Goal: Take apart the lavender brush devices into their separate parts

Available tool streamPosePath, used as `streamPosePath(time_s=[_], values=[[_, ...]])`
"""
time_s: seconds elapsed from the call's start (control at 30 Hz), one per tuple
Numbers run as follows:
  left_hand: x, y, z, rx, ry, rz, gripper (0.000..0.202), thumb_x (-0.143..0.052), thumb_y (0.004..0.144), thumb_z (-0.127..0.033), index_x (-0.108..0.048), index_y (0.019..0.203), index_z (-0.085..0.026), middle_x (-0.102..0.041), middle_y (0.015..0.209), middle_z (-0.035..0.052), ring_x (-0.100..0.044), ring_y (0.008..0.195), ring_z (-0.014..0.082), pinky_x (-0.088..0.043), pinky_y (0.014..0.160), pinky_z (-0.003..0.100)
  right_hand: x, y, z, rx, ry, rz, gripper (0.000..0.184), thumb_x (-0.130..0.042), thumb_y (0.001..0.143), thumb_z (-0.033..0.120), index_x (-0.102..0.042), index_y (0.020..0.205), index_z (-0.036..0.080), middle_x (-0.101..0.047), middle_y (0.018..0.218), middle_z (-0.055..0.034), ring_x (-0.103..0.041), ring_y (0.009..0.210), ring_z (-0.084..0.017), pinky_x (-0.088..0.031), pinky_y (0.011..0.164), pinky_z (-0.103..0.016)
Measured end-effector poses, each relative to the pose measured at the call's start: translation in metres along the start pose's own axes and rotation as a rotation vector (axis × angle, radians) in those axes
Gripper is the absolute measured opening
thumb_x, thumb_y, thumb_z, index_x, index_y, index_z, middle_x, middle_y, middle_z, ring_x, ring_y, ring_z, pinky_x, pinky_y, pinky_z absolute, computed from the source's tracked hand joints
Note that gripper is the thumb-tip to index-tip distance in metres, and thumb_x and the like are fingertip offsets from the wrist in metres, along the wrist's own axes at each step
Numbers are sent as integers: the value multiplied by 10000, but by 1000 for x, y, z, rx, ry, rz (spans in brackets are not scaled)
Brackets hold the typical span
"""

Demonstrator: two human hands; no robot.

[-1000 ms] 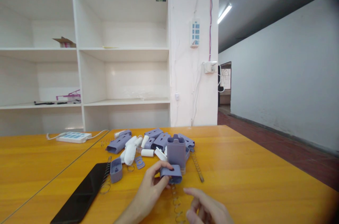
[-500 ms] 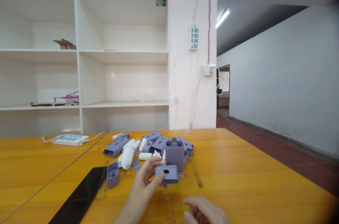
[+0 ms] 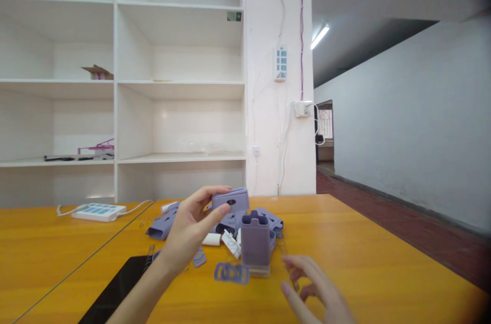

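My left hand (image 3: pixel 187 232) is raised above the orange table (image 3: pixel 364 262), its fingers closed on a small purple plastic cap (image 3: pixel 230 200) with a dark hole in its side. Below it a tall purple casing (image 3: pixel 255 239) stands upright among a heap of purple and white plastic parts (image 3: pixel 215 222). A flat purple frame piece (image 3: pixel 231 273) lies on the table in front of the casing. My right hand (image 3: pixel 316 291) hovers low at the right, fingers loosely spread, holding nothing; a thin metal spring (image 3: pixel 286 252) lies just beyond its fingertips.
A black phone (image 3: pixel 111 293) lies at the lower left. A white power strip (image 3: pixel 98 211) with its cable sits at the table's far left edge. White shelving (image 3: pixel 115 89) stands behind the table; a corridor opens to the right.
My left hand has lifted the purple cap from table height up above the upright casing. A flat purple frame piece now shows on the table. My right hand moved slightly right and up.
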State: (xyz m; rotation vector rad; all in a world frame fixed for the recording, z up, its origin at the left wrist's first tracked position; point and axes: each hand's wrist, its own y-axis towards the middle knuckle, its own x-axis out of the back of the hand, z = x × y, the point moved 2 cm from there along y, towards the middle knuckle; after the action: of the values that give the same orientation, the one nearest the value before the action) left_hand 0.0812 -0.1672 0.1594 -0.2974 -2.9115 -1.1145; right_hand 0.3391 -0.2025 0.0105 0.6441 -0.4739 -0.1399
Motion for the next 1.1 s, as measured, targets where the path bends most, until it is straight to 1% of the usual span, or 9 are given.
streamPosePath(time_s=[0.07,0.1,0.17,0.23,0.33,0.43,0.53,0.73,1.1], values=[[4,16,-3,-73,-47,-14,218,-779,851,-291,-715,1032,-188,-727,1220,95,-672,1141,253,-550,971,330,6,25,-1,-76,-38,-47,527,-710,838,396,-591,1334,264,-641,1290,-115,-663,1078,-272,-596,775,-333],[5,25,-3,-107,-67,-37,217,-785,846,-279,-711,1027,-185,-726,1226,97,-670,1146,252,-550,976,338,5,37,-3,-105,-30,-16,638,-755,790,400,-552,1380,265,-593,1375,-122,-631,1151,-295,-592,819,-364],[5,41,-1,-165,-99,-89,234,-800,833,-255,-704,1031,-176,-734,1213,103,-674,1141,247,-547,983,347,-2,60,-8,-149,16,26,879,-837,688,383,-458,1470,250,-539,1453,-138,-570,1256,-330,-560,916,-421],[1,55,1,-201,-134,-127,256,-818,814,-236,-702,1032,-168,-744,1195,109,-682,1127,242,-552,973,348,-11,77,-13,-204,90,64,961,-860,659,365,-415,1497,216,-554,1445,-158,-545,1299,-337,-502,1008,-463],[-8,72,2,-241,-199,-160,264,-837,792,-219,-705,1013,-163,-752,1185,114,-693,1102,233,-559,957,348,-22,88,-16,-210,202,116,900,-852,679,322,-443,1474,224,-618,1389,-135,-572,1282,-321,-479,1026,-462],[-17,84,4,-275,-264,-176,268,-847,776,-213,-704,998,-164,-757,1178,111,-698,1092,225,-555,967,354,-29,86,-15,-166,282,169,702,-812,729,267,-545,1376,229,-709,1264,-94,-656,1163,-299,-508,970,-427],[-29,91,9,-266,-293,-168,280,-847,773,-226,-704,1006,-168,-761,1168,106,-703,1083,223,-554,973,365,-33,80,-15,-118,306,175,544,-785,747,213,-625,1267,220,-753,1177,-66,-698,1058,-286,-521,942,-407],[-48,91,20,-219,-228,-97,288,-858,747,-243,-714,984,-166,-767,1143,112,-705,1084,251,-560,967,394,-34,76,-14,-76,303,160,501,-770,740,150,-648,1219,233,-764,1151,-42,-701,1030,-282,-524,926,-395],[-46,89,20,-149,-159,-53,339,-866,727,-270,-729,1018,-163,-773,1115,105,-709,1064,249,-543,982,386,-35,76,-23,-84,227,133,488,-791,729,183,-650,1195,217,-764,1109,-52,-700,975,-273,-530,901,-384]])
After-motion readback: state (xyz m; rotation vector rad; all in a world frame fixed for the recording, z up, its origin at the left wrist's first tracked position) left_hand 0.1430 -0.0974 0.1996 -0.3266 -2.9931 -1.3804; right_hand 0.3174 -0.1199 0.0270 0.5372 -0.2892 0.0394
